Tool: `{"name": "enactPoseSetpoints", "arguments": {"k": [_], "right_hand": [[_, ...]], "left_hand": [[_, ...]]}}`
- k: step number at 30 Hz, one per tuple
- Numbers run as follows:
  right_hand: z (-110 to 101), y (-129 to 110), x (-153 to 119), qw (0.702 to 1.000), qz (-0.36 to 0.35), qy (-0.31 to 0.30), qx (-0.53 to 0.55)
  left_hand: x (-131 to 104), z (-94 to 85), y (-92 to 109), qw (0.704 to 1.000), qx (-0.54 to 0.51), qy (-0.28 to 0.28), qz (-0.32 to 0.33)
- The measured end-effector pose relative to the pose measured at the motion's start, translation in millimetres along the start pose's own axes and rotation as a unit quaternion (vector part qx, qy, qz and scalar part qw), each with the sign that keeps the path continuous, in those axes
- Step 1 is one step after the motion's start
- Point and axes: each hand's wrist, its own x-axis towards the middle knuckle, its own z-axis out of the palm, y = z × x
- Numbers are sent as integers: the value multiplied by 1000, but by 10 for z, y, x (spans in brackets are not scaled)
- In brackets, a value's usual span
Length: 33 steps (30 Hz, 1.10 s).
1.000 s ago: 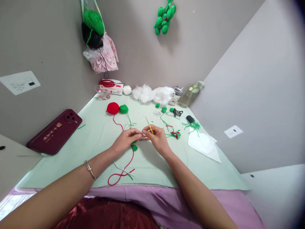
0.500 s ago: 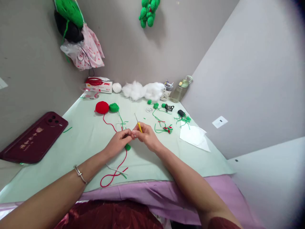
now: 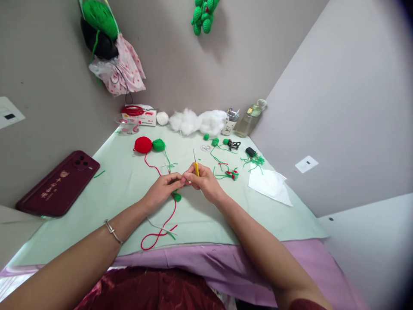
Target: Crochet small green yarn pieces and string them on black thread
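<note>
Over the middle of the table my two hands meet at the fingertips. My right hand (image 3: 206, 183) is closed round a yellow-handled crochet hook (image 3: 196, 168), its thin metal shaft pointing up and away. Fingers pinched, my left hand (image 3: 164, 187) holds a small green crochet piece (image 3: 177, 196) that shows partly below it; the rest is hidden by the fingers. Red yarn (image 3: 175, 210) runs beneath my left hand and loops towards the front edge. Beyond the hands lie a red yarn ball (image 3: 143, 145) and a green yarn ball (image 3: 158, 145).
White stuffing (image 3: 198, 122), a pen cup (image 3: 229, 123) and a green bottle (image 3: 251, 118) stand along the back. Green crochet pieces (image 3: 215, 142) and a white sheet (image 3: 269, 186) lie right. A maroon phone-shaped case (image 3: 58, 183) is at left.
The whole view has shifted slightly, so things appear a little further right. The crochet hook now points more upright, and my hands stay together at the fingertips.
</note>
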Motion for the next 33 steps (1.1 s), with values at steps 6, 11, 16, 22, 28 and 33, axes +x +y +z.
{"name": "enactPoseSetpoints", "arguments": {"k": [6, 11, 16, 22, 28, 33], "right_hand": [[45, -3, -28, 998, 14, -39, -37], [90, 17, -56, 995, 25, -56, -77], [38, -21, -28, 996, 45, -28, -78], [2, -86, -51, 994, 13, -55, -95], [37, -82, -103, 989, 11, -99, -111], [-143, -135, -18, 985, 9, -27, -169]], "left_hand": [[7, 20, -31, 997, 75, 3, 6], [1, -15, -78, 980, 192, 0, 42], [-8, -22, -48, 993, 119, -6, 15], [-24, -29, 13, 992, 115, -45, 19], [-53, -88, 13, 987, 132, -93, 2], [-15, -116, 0, 999, 32, -25, -32]]}}
